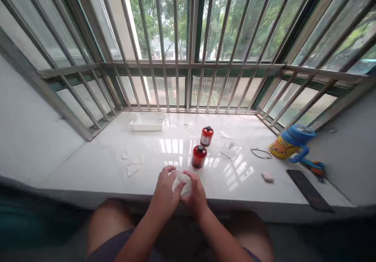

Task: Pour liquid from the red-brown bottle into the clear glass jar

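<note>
Between my two hands, at the near edge of the white sill, is a small crumpled whitish piece [181,179], thin and partly see-through; whether it is plastic film or tissue I cannot tell. My left hand [166,187] has its fingers curled round its left side. My right hand [195,191] pinches the other side, and the fingers hide much of it. Just beyond the hands stands a red bottle with a black cap [199,158], upright. Behind it is a second red bottle [206,137] with a pale label and a black cap.
A white perforated basket [148,127] sits at the back left. Thin whitish scraps [133,169] lie at left, and clear wrapping [228,148] at right. Farther right are a dark cord loop [261,154], a pinkish lump [267,176], a blue-yellow cup [286,144] and a phone [308,189]. Metal bars [188,64] front the window.
</note>
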{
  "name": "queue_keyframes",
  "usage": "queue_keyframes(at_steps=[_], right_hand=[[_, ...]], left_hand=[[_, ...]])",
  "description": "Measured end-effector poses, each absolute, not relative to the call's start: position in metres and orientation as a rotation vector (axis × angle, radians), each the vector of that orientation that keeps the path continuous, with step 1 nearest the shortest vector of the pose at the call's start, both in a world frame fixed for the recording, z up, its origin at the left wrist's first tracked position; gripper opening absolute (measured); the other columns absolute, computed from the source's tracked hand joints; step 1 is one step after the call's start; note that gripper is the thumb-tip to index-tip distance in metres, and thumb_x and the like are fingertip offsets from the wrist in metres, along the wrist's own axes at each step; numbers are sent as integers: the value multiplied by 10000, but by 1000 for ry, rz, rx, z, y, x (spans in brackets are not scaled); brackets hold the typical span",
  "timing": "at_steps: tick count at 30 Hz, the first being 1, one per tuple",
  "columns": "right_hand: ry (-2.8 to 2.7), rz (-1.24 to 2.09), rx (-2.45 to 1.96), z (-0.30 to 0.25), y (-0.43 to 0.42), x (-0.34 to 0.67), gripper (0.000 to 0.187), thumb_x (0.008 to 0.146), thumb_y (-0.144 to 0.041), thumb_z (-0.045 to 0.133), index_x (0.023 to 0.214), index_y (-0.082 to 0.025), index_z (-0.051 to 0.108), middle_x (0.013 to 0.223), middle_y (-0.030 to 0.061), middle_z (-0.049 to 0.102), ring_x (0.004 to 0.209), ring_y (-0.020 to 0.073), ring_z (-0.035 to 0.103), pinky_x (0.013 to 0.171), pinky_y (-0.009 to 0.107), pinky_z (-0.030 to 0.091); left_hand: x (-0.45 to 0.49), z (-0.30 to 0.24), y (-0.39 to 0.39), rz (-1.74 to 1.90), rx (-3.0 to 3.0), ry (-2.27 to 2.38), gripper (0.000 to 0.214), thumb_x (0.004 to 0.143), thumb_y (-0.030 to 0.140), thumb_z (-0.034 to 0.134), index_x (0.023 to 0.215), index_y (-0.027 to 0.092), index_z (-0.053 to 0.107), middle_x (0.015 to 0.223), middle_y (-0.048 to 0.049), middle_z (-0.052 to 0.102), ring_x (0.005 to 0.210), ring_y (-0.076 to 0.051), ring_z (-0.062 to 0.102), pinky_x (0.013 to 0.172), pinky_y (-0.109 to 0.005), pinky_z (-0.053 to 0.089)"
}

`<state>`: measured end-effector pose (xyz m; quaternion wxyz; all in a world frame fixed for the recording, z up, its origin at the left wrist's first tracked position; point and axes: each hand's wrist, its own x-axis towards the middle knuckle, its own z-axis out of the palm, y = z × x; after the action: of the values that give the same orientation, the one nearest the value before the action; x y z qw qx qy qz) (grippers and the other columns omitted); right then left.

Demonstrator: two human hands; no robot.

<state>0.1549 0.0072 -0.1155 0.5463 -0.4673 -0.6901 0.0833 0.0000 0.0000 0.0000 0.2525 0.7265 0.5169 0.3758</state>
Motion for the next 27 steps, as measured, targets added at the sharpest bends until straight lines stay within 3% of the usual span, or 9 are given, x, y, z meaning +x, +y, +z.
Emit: queue_keyframes(at_steps=[20, 27], right_hand=[[-1649, 146, -1124, -106, 4, 154, 752, 840, -293, 804, 1485, -276, 419, 1346, 127, 686, 1177, 329, 707, 995, 552, 637], [-1664, 169, -1128, -108, 4, 156, 749, 839, -329, 817, 1482, -277, 437, 1358, 124, 685, 1216, 323, 692, 1032, 548, 625]], left_hand=[[-5, 1, 9, 972, 1861, 1455, 188, 901, 353, 742, 1052, 251, 789, 1324, -117, 663, 1254, -342, 656, 1100, -539, 552], [-18, -11, 21, 1183, 1641, 1489, 312, 936, 506, 714, 1140, 275, 766, 1302, -94, 687, 1253, -306, 671, 1114, -503, 534]])
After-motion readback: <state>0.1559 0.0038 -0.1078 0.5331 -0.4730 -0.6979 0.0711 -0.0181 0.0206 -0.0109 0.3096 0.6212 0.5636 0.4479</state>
